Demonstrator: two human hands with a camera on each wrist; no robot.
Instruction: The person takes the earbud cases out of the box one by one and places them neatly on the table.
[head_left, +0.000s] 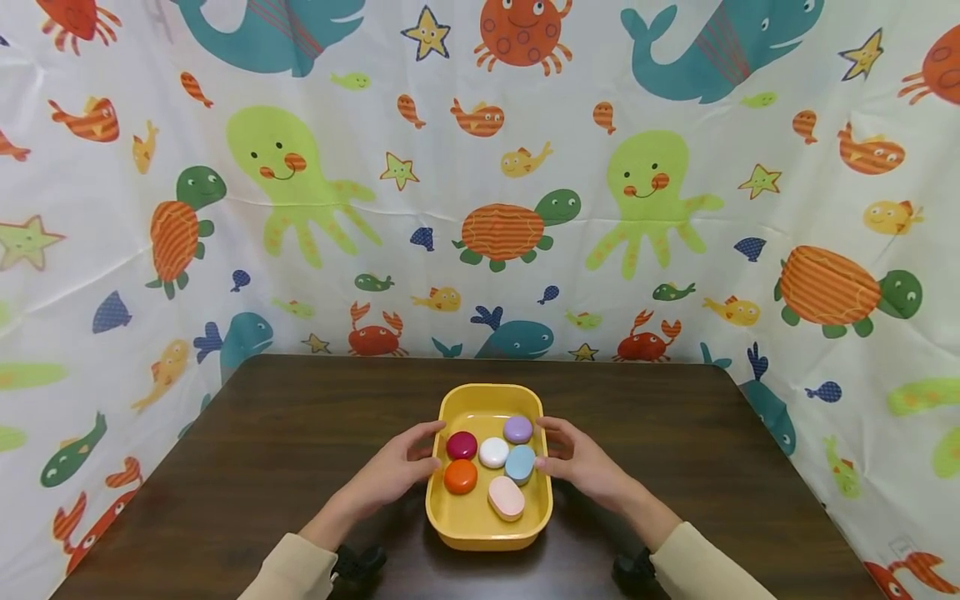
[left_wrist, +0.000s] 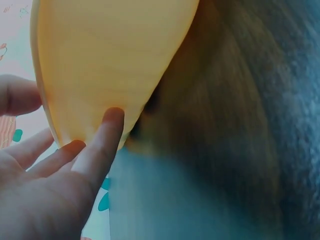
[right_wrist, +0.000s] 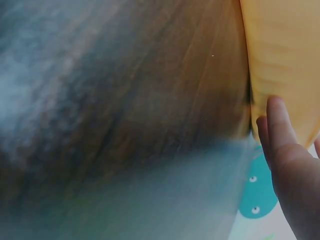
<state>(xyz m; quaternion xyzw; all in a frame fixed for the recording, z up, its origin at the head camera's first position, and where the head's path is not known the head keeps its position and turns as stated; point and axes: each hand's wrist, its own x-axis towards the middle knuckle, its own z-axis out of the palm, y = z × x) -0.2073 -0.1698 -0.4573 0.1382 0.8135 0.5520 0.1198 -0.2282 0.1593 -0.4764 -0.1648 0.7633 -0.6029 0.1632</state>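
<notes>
A yellow tray with rounded corners is between my two hands over the middle of the table. My left hand grips its left side, with thumb at the rim and fingers against the outer wall. On the opposite side, my right hand holds the tray, thumb over the rim, fingers along the wall. Inside lie several smooth rounded pieces of unclear kind: crimson, orange, white, lavender, light blue and pink.
The dark wooden table extends on both sides of the tray. Behind it hangs a white curtain printed with sea animals. Dark straps or devices sit at both wrists, below beige sleeves.
</notes>
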